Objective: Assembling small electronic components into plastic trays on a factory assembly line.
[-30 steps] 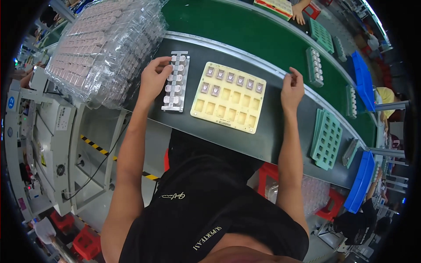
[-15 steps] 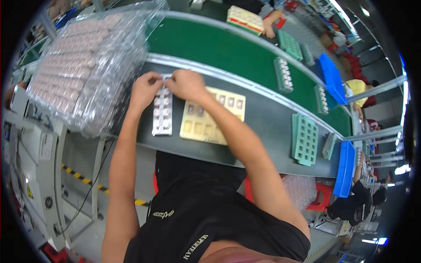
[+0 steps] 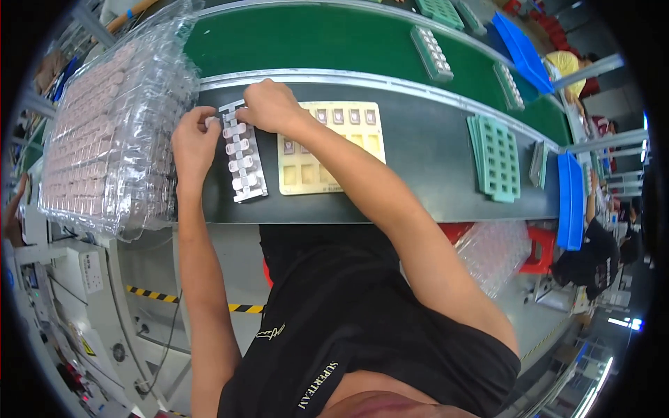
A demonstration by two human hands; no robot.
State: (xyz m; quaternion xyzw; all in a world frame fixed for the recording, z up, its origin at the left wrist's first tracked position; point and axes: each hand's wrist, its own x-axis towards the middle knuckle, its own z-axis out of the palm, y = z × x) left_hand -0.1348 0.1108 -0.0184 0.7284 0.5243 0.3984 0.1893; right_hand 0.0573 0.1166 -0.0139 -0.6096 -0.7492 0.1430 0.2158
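Note:
A narrow silver fixture strip (image 3: 256,167) lies lengthwise on the dark bench, with several small pale pink plastic pieces (image 3: 240,162) seated along it. My left hand (image 3: 195,143) is beside the strip's far left side, thumb and finger pinched on a small pale pink piece (image 3: 212,122). Over the far end of the strip, my right hand (image 3: 270,108) curls with its fingertips down at the strip; whatever they grip is hidden. Under my right forearm sits a cream tray (image 3: 313,189) with square pockets, several of them holding small pinkish parts (image 3: 338,115).
Plastic-wrapped trays of pink pieces (image 3: 104,139) stand stacked at the left. Beyond a metal rail runs a green conveyor (image 3: 313,42) carrying a loaded fixture (image 3: 432,53). Green pocketed trays (image 3: 498,157) and a blue bin (image 3: 570,202) are on the right.
My left hand has come away from the strip to the left, a pink piece in its fingers. The strip now lies more tilted. My head view has shifted.

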